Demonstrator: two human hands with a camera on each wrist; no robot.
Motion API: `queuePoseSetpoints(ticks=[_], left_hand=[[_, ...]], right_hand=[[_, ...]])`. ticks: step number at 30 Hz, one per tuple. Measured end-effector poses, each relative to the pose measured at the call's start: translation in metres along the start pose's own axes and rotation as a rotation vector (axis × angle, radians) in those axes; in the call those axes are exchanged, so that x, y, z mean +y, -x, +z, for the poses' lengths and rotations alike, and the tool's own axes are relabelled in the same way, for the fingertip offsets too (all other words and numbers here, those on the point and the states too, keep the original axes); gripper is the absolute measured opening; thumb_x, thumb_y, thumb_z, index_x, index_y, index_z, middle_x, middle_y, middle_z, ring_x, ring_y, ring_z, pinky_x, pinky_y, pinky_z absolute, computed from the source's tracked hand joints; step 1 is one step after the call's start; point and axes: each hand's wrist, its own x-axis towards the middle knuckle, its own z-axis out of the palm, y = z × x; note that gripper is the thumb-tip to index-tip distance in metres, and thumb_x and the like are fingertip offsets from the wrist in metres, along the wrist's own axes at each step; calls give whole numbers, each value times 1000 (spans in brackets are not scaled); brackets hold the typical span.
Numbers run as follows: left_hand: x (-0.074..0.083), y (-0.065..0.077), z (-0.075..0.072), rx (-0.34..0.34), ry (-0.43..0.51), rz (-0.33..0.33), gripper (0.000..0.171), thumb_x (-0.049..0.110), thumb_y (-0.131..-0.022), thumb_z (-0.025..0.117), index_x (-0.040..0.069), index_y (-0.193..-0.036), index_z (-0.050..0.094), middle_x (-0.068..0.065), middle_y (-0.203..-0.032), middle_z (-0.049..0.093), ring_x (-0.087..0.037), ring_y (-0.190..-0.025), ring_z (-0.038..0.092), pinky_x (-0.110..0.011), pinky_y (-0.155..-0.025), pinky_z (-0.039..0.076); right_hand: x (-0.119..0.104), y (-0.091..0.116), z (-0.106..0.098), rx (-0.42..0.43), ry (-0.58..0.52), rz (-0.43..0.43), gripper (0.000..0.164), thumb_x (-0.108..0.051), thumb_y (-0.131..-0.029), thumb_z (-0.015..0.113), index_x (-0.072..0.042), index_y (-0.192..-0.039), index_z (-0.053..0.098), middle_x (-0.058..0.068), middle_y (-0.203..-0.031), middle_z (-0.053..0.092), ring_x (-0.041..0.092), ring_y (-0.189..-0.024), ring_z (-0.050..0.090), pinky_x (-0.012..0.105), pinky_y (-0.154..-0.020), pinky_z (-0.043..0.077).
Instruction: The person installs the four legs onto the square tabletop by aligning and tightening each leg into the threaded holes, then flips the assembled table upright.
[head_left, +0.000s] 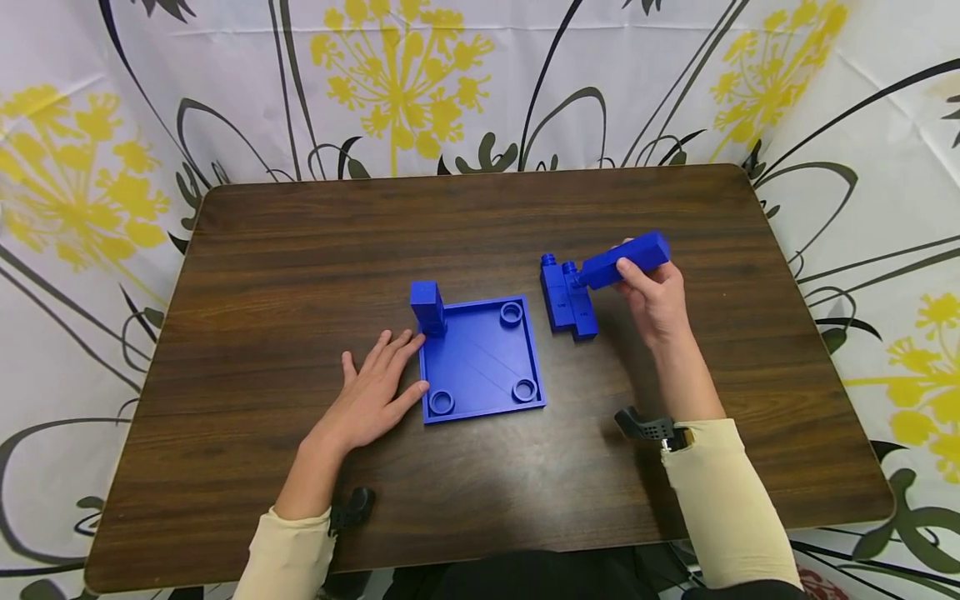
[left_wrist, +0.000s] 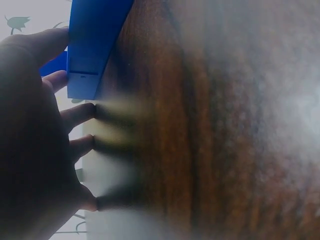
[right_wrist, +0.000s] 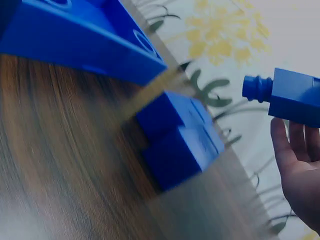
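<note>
A square blue tray-like base [head_left: 480, 358] with a raised rim lies on the table, round sockets showing at three corners. At its far left corner one blue square leg [head_left: 427, 307] stands upright. My left hand [head_left: 375, 392] rests beside the base with fingers spread, thumb and fingertips touching its left edge. Held off the table, another blue leg [head_left: 626, 260] is gripped between the thumb and fingers of my right hand [head_left: 654, 300]; the right wrist view shows its ridged round peg [right_wrist: 257, 89] pointing away from the hand. Two more blue legs [head_left: 570, 300] lie side by side below it.
The brown wood-grain table [head_left: 300, 250] carries all the blue parts near its middle. A flower-patterned cloth [head_left: 480, 83] hangs behind and around the table. A dark wrist strap [head_left: 645, 425] sticks out from the right wrist.
</note>
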Motion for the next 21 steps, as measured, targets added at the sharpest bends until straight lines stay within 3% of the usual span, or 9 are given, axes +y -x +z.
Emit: queuePoseSetpoints(ticks=[5, 8, 12, 16, 21], left_hand=[[0, 0, -1, -7, 8, -2, 68, 55, -100, 43, 29, -158, 19, -7, -162, 17, -33, -149, 2, -78, -99, -6], [0, 0, -2, -13, 12, -4, 68, 55, -100, 42, 29, -158, 18, -7, -163, 17, -33, -149, 2, -78, -99, -7], [0, -1, -1, -17, 15, -6, 67, 53, -101, 43, 28, -158, 18, -7, -163, 17, -34, -149, 2, -78, -99, -8], [0, -2, -1, -20, 12, -10, 68, 53, -101, 43, 29, -158, 18, -7, -163, 16, -33, -149, 2, -78, -99, -8], [0, -2, 0, -20, 13, -9, 68, 55, -100, 43, 31, -158, 17, -6, -163, 16, -32, -149, 1, -77, -100, -9]], right_hand=[[6, 2, 24, -42, 192, -8, 29, 1, -91, 65, 1, -120, 62, 10, -112, 64, 21, -98, 63, 32, -82, 53], [14, 2, 37, -79, 380, -33, 34, -2, -90, 67, 6, -123, 60, 7, -113, 66, 18, -100, 63, 29, -85, 51], [14, 8, 62, -158, 573, -78, 36, 1, -87, 70, 12, -121, 60, 17, -112, 67, 16, -96, 65, 29, -87, 50], [15, 12, 80, -244, 658, -88, 35, 6, -85, 70, 15, -118, 60, 29, -112, 65, 13, -91, 64, 29, -82, 53], [31, 5, 79, -308, 770, -106, 37, 2, -84, 74, 10, -117, 61, 25, -107, 67, 16, -90, 62, 37, -80, 53]])
